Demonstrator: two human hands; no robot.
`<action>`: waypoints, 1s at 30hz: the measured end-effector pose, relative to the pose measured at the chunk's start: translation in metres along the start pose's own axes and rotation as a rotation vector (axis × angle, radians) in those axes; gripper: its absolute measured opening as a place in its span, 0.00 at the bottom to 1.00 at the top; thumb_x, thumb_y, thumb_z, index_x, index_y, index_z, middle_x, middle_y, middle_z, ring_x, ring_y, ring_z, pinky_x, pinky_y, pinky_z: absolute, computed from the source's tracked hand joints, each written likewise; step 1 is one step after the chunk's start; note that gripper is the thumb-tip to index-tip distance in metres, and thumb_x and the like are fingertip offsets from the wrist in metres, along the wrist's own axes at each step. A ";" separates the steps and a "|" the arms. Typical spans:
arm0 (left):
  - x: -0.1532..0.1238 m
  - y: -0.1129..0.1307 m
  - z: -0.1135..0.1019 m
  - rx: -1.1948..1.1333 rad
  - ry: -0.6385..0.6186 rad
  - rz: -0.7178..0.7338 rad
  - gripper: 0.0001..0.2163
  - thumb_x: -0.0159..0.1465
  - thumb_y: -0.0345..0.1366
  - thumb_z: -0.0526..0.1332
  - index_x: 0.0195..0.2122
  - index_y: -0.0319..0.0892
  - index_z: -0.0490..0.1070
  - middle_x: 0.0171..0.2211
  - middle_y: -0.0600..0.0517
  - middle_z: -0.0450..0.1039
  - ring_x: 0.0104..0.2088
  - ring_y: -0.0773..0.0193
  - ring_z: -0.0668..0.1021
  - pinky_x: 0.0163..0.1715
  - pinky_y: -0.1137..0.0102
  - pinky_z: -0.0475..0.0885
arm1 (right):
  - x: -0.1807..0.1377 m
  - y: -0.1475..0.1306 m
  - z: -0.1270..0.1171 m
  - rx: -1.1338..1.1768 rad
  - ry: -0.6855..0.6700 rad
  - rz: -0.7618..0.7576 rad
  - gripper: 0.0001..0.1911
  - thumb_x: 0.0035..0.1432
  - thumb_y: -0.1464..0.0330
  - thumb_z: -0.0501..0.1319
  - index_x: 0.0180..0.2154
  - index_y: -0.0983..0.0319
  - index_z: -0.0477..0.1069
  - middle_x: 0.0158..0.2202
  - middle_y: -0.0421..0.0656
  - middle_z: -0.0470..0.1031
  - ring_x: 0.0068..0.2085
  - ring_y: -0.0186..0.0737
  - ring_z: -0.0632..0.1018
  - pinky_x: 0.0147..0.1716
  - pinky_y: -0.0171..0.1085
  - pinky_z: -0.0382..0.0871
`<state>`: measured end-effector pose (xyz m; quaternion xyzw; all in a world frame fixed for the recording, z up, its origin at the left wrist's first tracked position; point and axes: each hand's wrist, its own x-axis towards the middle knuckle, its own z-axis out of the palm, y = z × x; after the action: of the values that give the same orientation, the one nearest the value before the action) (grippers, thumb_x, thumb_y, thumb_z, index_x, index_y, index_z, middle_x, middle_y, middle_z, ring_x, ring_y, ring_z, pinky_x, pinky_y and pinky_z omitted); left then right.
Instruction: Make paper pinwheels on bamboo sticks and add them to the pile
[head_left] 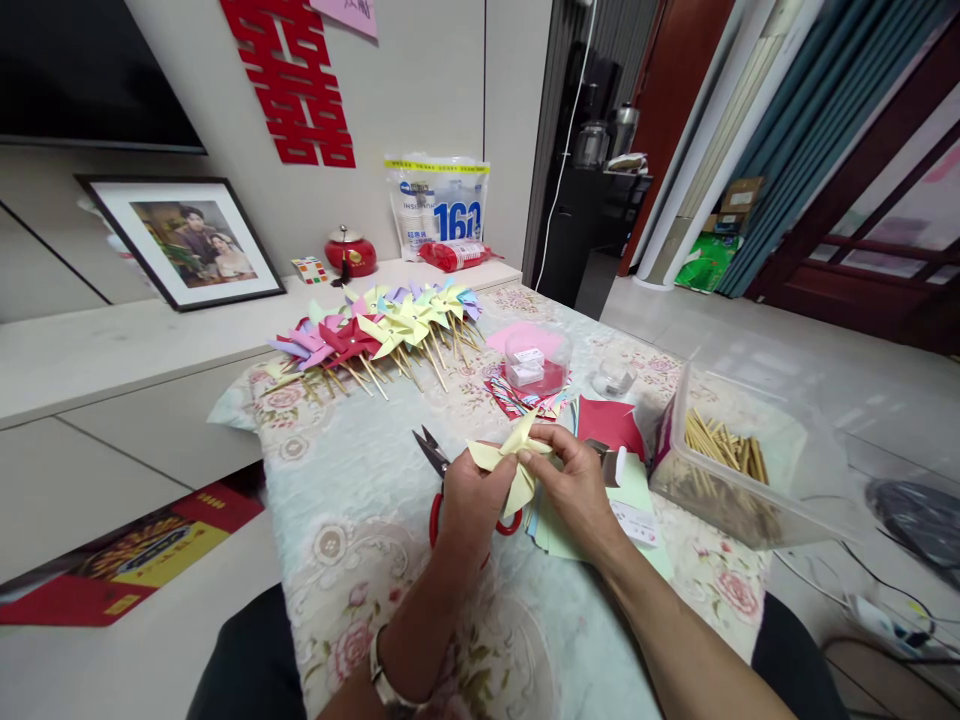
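Observation:
Between both hands is a pale yellow paper pinwheel [519, 440], its blades folded in to the centre. My left hand [474, 497] grips it from the left, thumb near the middle. From the right, my right hand [571, 476] pinches it at the centre with thumb and fingers. No stick shows on this pinwheel. Beneath and beside my left hand lie scissors [431, 452] with red handles, blades apart, partly covered by the hand. A stack of coloured paper sheets [559, 532] lies under my right forearm, with a small white box [634, 524] on top.
Finished pinwheels [397, 325] on sticks lie heaped at the table's back left. A clear round container [537, 362] stands on paper scraps [499, 392]. On the right, a plastic bin [712, 500] holds wooden sticks [724, 445]. Clear tape [613, 378] lies near the bin.

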<state>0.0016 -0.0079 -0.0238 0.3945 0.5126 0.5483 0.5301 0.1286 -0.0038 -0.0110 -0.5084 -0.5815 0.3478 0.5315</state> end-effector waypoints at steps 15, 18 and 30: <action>-0.004 0.010 0.000 -0.219 -0.122 -0.075 0.12 0.51 0.38 0.71 0.33 0.38 0.76 0.22 0.56 0.75 0.23 0.68 0.74 0.24 0.75 0.68 | 0.001 0.004 -0.002 0.078 0.017 0.046 0.13 0.51 0.65 0.68 0.40 0.61 0.77 0.38 0.44 0.82 0.39 0.45 0.80 0.41 0.41 0.71; -0.003 0.009 -0.001 -0.199 -0.111 -0.076 0.13 0.50 0.38 0.72 0.33 0.37 0.76 0.22 0.56 0.75 0.23 0.68 0.74 0.25 0.75 0.69 | 0.001 0.004 -0.002 0.089 0.010 0.049 0.13 0.52 0.65 0.68 0.41 0.61 0.77 0.39 0.45 0.82 0.40 0.44 0.80 0.41 0.41 0.72; -0.001 0.012 -0.004 -0.227 -0.095 -0.119 0.16 0.49 0.37 0.72 0.38 0.36 0.76 0.29 0.50 0.81 0.27 0.62 0.80 0.30 0.70 0.74 | -0.001 -0.006 -0.006 0.213 -0.087 0.102 0.16 0.53 0.61 0.67 0.43 0.61 0.75 0.34 0.44 0.80 0.36 0.43 0.79 0.38 0.40 0.71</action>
<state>-0.0048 -0.0089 -0.0122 0.3264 0.4438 0.5513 0.6266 0.1329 -0.0073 -0.0043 -0.4625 -0.5370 0.4559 0.5384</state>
